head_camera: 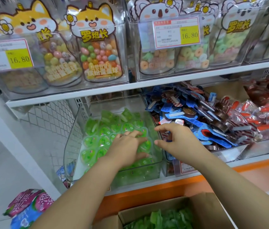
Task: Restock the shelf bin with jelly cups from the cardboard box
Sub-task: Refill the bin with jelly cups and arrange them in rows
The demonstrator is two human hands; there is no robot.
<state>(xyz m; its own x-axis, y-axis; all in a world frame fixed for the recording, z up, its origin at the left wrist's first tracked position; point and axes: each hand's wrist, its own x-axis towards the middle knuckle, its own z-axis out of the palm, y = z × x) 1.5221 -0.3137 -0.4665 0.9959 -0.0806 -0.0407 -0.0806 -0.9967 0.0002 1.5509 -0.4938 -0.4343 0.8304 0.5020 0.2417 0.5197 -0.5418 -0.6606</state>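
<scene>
A clear plastic shelf bin (74, 129) on the lower shelf holds several green jelly cups (97, 129). My left hand (127, 147) lies flat on the cups inside the bin, fingers spread, holding nothing. My right hand (176, 136) hovers at the bin's right wall, thumb and fingers apart and empty. The cardboard box (203, 210) stands open at the bottom of the view, below the shelf, with more green jelly cups (161, 219) inside.
Right of the bin lies a heap of blue-wrapped chocolate lollipops (196, 116), then red and orange packets (254, 116). The upper shelf (130, 87) carries clear bins of candy pouches and price tags. Pink and blue bags (28, 205) lie low at left.
</scene>
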